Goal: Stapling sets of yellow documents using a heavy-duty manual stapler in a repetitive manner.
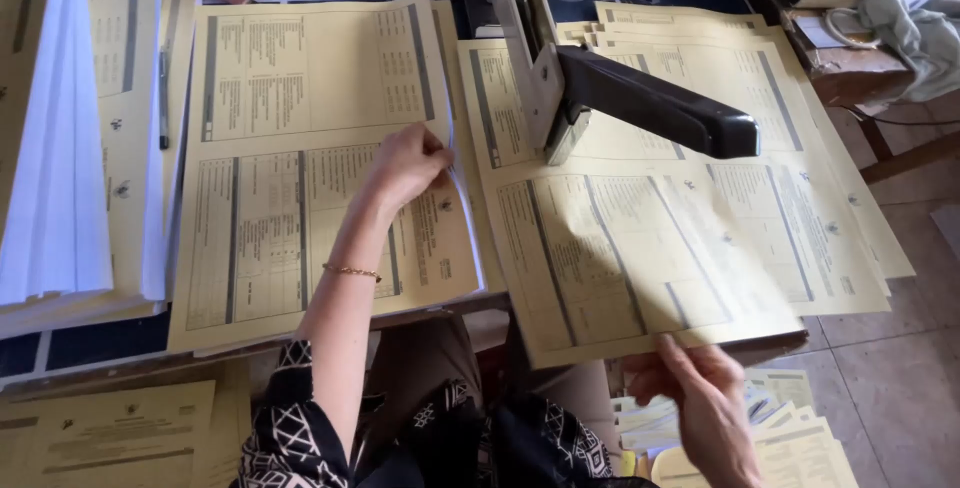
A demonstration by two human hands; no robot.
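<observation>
- My left hand (405, 163) rests on the right edge of a pile of yellow sheets (310, 158) on the bench (90, 343). The fingers curl at the edge, and it looks like they pinch the top sheet, but I cannot tell for sure.
- My right hand (705, 408) holds the front edge of the folded yellow sheet (640, 248), pinched between thumb and fingers. The sheet hangs a bit over the front of the bench.
- That sheet lies under the big black stapler (640, 98), which points out over it from the back.
- I think the paper is very light and thin. It bends and creases fast, and it could tear if I pull hard. The best place to hold it is at the edge, with a soft pinch.
- The sheets look smooth, so I think they slide on each other. One could slip off its pile.
- More yellow sheets (820, 188) fan out to the right, under the one I hold.
- A pile of white paper (55, 168) sits on the far left.
- More printed sheets (790, 438) lie on the floor by my knee.
- A grey cloth (905, 33) sits at the far right on another bench.
- The stapler arm stands in the way above the sheet, so I would lift the paper only a little there.
</observation>
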